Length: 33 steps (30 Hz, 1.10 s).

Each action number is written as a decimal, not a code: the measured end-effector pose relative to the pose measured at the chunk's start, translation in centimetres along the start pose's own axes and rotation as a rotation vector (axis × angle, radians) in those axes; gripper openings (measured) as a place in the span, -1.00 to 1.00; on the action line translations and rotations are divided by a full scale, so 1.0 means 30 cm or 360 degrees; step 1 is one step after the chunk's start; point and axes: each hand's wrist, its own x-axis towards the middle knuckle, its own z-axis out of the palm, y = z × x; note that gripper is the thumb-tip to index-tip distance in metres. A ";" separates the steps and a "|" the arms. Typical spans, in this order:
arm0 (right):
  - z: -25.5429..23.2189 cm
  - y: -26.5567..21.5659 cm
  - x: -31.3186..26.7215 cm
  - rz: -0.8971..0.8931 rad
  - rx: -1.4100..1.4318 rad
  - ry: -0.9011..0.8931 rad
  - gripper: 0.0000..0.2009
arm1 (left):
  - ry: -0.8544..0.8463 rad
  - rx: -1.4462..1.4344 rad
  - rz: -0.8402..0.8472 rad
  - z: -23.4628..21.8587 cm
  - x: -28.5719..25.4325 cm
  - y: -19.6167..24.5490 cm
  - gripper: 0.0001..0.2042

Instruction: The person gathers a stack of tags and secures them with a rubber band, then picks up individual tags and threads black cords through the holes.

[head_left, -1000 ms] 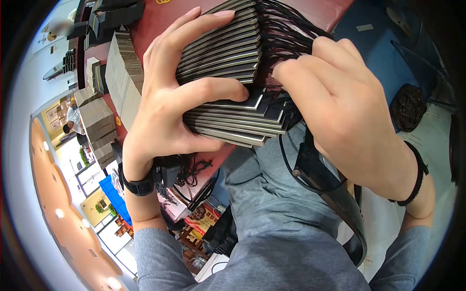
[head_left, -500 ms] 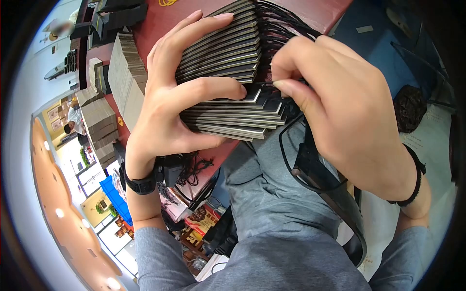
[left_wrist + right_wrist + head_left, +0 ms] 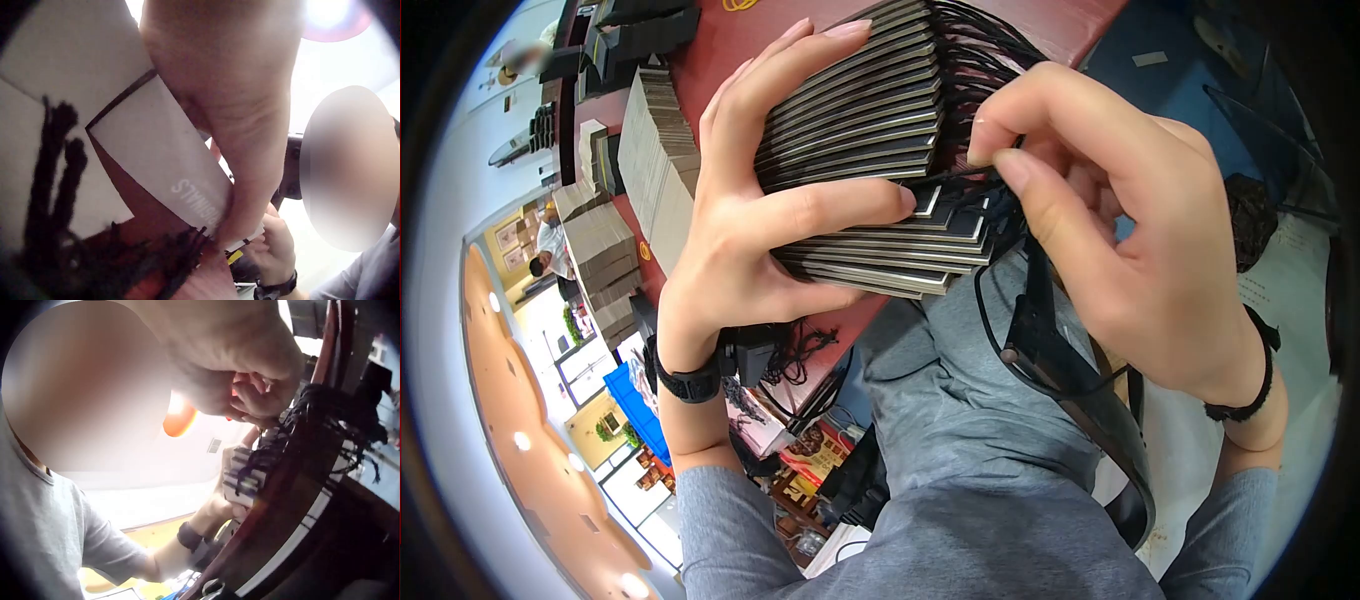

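Note:
A fanned stack of black, pale-edged cards or boards (image 3: pixel 855 105) lies at the table edge in the head view, black cords (image 3: pixel 985 50) trailing from its right end. My left hand (image 3: pixel 745 215) grips the stack, its index finger pressing near a corner and its thumb along the lower side. Thumb and index finger of my right hand (image 3: pixel 1130 215) pinch a black cord just right of that corner. In the left wrist view, pale lettering shows on a board (image 3: pixel 181 162) beside the hand. The right wrist view shows the right hand (image 3: pixel 244 375) above the cords (image 3: pixel 275 440).
Tall stacks of grey boards (image 3: pixel 655 165) stand on the red table (image 3: pixel 1060 25) at the left, with black pieces (image 3: pixel 640 35) behind them. Loose black cords (image 3: pixel 800 355) lie near the left wrist. A black strap-like item (image 3: pixel 1080 400) hangs beside the lap.
My right hand has turned and shifted slightly right, its thumb and index finger now showing at a cord. The left hand keeps its grip on the stack, with its index finger a little straighter.

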 end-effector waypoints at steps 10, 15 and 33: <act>0.049 0.083 -0.017 -0.0494 -0.0043 0.0151 -0.76 | 0.0026 0.0012 -0.0002 0.010 0.004 0.017 -0.51; 0.047 0.110 -0.007 -0.0608 -0.0099 0.0112 -0.74 | 0.0005 0.0007 -0.0002 0.008 0.003 0.015 -0.51; 0.020 0.104 0.002 -0.0628 -0.0031 -0.0070 -0.69 | -0.0003 0.0052 0.0337 0.012 -0.031 -0.106 -0.51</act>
